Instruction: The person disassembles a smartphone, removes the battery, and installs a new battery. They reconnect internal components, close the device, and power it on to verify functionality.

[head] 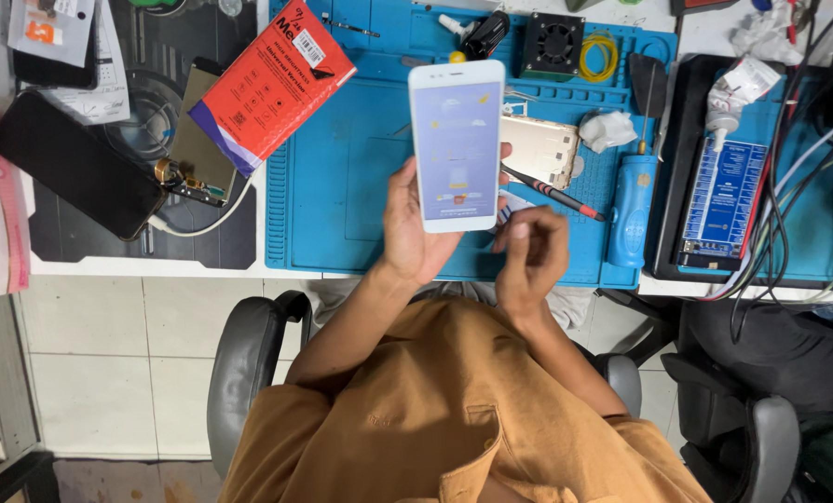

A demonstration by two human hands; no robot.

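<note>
Above the blue repair mat (pixel 342 186), head view: left hand (pixel 415 233) grips a white smartphone (pixel 457 144) from behind, screen lit, held upright over the mat. Right hand (pixel 528 253) sits just beside the phone's lower right corner, fingers curled loosely, holding nothing that I can see. Gold back cover (pixel 542 149) and red-black pen tool (pixel 556 194) lie on the mat behind. Blue electric screwdriver (pixel 633 207) lies to their right.

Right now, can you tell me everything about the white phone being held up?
The white phone is a slim rectangle with rounded corners and a white front frame. Its screen is lit, pale lilac with small pictures. It stands upright, screen toward the camera, above the blue work mat. The left hand grips its lower edge from behind; the right hand hovers beside it, not touching.
</note>
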